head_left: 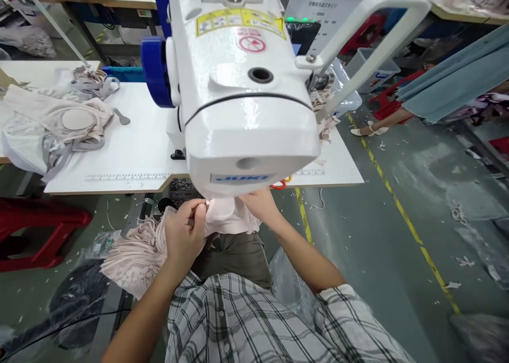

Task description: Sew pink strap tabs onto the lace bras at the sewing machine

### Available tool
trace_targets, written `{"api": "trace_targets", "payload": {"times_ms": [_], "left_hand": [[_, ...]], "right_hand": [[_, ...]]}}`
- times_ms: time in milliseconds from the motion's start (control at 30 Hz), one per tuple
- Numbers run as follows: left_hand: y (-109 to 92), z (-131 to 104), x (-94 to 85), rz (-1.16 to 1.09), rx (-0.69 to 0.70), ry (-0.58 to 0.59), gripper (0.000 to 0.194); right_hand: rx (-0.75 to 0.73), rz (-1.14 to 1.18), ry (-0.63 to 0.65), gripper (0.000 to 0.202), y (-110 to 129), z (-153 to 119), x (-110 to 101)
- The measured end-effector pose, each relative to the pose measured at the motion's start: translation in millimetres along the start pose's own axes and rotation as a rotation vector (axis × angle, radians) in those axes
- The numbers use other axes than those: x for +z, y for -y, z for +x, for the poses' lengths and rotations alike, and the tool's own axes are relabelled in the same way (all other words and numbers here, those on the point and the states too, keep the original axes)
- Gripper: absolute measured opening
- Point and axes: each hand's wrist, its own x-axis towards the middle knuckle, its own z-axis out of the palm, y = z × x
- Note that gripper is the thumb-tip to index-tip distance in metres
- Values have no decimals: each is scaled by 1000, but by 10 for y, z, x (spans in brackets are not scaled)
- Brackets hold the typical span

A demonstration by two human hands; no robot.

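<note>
A white JUKI sewing machine (pixel 250 135) fills the middle of the view, its head hiding the needle area. Just below it, my left hand (pixel 186 227) pinches the left edge of a pale pink bra piece (pixel 225 214) between thumb and fingers. My right hand (pixel 260 206) is closed on the right side of the same piece, its fingertips partly hidden under the machine head. Beside my left wrist hangs a bunch of pink lace bra pieces (pixel 137 251), stacked in folds.
Finished-looking bras (pixel 59 119) lie heaped on the left of the white table (pixel 139 119), whose front edge carries a printed ruler. Red stools (pixel 40 233) stand at the left. A person in a blue skirt (pixel 457 76) is at the right. Scraps litter the floor (pixel 358 235).
</note>
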Motion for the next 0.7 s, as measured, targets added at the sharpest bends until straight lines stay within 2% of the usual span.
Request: {"api": "trace_targets", "payload": {"times_ms": [233, 433, 533, 700], "left_hand": [[28, -45, -23, -109, -147, 37, 25], [4, -45, -47, -186, -214, 149, 24], [-13, -26, -62, -180, -215, 234, 24], [13, -77, -96, -200, -194, 472, 27]], "right_hand": [[16, 23, 45, 25, -16, -24, -18], [52, 125, 68, 29, -63, -52, 9], [157, 344, 84, 34, -85, -164, 45], [405, 684, 118, 42, -58, -552, 94]]}}
